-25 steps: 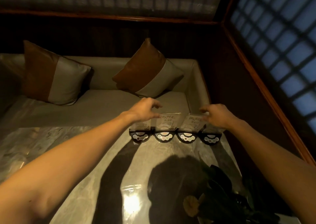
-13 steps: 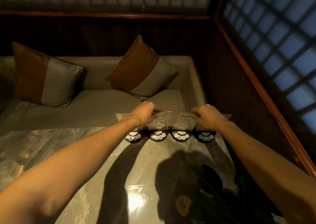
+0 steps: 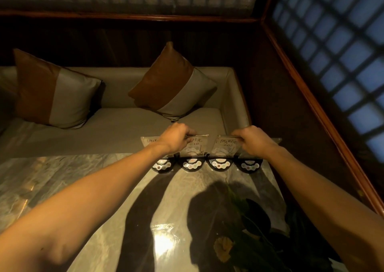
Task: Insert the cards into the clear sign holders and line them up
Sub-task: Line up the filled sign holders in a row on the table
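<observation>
While four black-based sign holders [image 3: 205, 163] are found side by side at the far edge of the desk [image 3: 104, 188], cards are seen in the two middle ones only; the outer two cannot be judged. The left hand [image 3: 174, 135] is curled over one top edge, and the right hand [image 3: 252, 140] over another, so final alignment is judged outstanding.

Glossy marbled table [image 3: 116, 190], clear holders [image 3: 225, 150]

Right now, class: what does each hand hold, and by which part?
Left hand grips a clear sign holder by its top edge; right hand grips another holder likewise.
</observation>
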Motion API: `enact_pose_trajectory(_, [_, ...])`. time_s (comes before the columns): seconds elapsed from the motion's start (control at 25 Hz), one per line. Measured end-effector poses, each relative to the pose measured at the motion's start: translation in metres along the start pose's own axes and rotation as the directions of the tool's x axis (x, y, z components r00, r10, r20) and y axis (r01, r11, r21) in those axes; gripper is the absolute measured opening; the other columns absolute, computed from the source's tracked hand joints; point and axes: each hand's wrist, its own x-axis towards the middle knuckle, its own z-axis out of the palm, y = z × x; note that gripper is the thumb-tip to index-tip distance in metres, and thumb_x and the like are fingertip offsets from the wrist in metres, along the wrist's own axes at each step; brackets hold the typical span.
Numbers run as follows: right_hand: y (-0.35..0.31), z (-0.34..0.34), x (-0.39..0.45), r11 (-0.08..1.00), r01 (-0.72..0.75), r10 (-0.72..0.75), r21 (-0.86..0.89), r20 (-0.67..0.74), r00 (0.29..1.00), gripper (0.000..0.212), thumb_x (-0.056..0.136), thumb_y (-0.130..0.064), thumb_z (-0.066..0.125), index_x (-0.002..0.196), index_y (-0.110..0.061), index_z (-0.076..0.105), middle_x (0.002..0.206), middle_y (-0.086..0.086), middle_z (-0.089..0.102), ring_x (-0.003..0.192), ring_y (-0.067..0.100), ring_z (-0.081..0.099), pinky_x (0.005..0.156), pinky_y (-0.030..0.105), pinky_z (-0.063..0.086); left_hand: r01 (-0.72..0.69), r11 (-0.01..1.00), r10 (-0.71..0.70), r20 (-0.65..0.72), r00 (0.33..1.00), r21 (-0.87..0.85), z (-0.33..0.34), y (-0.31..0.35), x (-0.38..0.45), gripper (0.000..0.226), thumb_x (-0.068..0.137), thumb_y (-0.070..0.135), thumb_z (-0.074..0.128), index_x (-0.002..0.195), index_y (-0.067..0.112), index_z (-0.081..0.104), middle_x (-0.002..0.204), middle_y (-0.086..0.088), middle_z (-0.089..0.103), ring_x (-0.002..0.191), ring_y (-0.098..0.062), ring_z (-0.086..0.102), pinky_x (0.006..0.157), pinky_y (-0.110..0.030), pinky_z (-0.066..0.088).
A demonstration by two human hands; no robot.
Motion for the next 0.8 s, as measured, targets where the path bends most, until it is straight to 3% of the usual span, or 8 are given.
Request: enact_pose_trajectory(0.8, [0.0038,0.0010,-0.0015,1.000,0.031,-0.031,-0.001,-0.028,0.999,0.021,0.095,-0.014,0.062,0.112,-0.025,0.070,0.103,-0.002,0.073,0.094,0.014,0.067,0.084,0.039,0.058,-0.020,1.000,0.020,0.001,1.000,0.000,0.0033,-0.0021,0.0002,0.033,0.094,0.013,0.066,0.127,0.019,0.068,0.124,0.000,0.071,0.116,-0.016,0.066,0.101,-0.036,0.051])
